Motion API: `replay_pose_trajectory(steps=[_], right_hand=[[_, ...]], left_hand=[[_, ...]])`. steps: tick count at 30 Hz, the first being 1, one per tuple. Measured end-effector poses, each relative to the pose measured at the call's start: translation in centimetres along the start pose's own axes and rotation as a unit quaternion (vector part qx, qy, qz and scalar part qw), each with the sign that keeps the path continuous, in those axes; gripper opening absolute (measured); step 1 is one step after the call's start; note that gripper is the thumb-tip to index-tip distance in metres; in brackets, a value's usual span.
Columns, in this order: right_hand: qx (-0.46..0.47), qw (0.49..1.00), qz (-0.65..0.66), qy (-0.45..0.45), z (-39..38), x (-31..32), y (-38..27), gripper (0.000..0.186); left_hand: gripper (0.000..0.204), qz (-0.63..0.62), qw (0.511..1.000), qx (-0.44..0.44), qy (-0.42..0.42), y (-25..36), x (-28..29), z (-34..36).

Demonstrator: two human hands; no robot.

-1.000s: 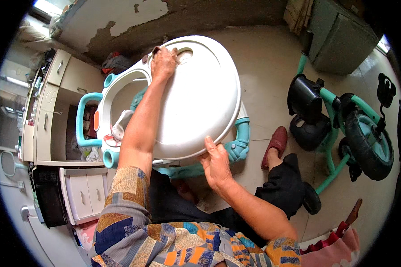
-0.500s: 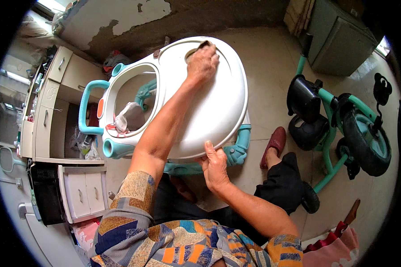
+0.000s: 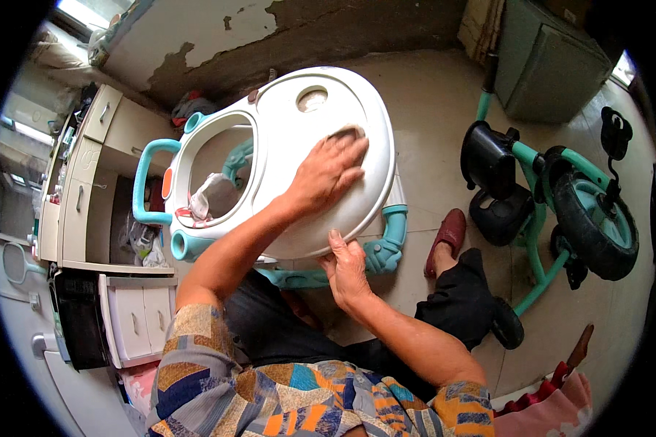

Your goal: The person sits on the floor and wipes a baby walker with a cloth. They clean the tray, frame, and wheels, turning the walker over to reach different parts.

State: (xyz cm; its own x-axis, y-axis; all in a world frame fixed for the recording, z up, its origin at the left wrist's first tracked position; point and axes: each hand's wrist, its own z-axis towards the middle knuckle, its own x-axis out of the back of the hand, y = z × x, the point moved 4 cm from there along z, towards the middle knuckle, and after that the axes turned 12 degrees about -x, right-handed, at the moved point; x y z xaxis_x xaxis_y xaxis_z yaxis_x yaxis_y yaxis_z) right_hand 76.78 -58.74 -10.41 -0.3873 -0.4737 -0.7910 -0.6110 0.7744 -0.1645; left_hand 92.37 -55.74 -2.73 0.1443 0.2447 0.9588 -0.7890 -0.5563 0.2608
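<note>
A white and teal baby walker (image 3: 280, 226) stands in front of me, its broad tray turned to the right and its round seat opening to the left. My left hand (image 3: 330, 169) lies on the tray, fingers pressed over a dark cloth (image 3: 348, 132); most of the cloth is hidden beneath them. Farther off on the tray is a round recess (image 3: 313, 99). The near rim is gripped by my right hand (image 3: 348, 271), thumb on top and the other fingers underneath. Pale fabric (image 3: 215, 195) hangs in the seat opening, beside the teal handle (image 3: 143, 182).
A teal and black child's tricycle (image 3: 536, 189) is on the floor at the right, with a grey cabinet (image 3: 554, 73) behind it. Cream drawers (image 3: 76, 193) and a small white cabinet (image 3: 135, 317) line the left. My red shoe (image 3: 450, 237) rests near the walker.
My left hand has slid the cloth across the tray toward me, from the round recess to nearer the tray's middle. My right hand keeps its grip on the rim.
</note>
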Motion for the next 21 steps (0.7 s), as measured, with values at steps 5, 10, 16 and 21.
replay_pose_trajectory(steps=[5, 10, 16, 21], right_hand=[[0.037, 0.999, 0.015, 0.028, -0.6, -1.4, -1.5, 0.033], [0.018, 1.000, -0.011, 0.013, 0.6, 0.2, -0.4, 0.037], [0.007, 1.000, -0.014, 0.016, -0.1, 0.0, -1.1, 0.040], [0.017, 0.999, -0.024, 0.022, -0.1, -0.3, -0.8, 0.036]], left_hand=[[0.048, 0.046, 0.997, 0.040, 0.053, -6.7, -1.5, 6.6], [0.044, 0.256, 0.967, -0.018, -0.003, -16.0, -2.5, 8.5], [0.047, 0.108, 0.952, 0.270, 0.090, -24.9, 1.0, 4.5], [0.045, 0.114, 0.933, 0.317, 0.124, -26.6, 1.6, 0.6]])
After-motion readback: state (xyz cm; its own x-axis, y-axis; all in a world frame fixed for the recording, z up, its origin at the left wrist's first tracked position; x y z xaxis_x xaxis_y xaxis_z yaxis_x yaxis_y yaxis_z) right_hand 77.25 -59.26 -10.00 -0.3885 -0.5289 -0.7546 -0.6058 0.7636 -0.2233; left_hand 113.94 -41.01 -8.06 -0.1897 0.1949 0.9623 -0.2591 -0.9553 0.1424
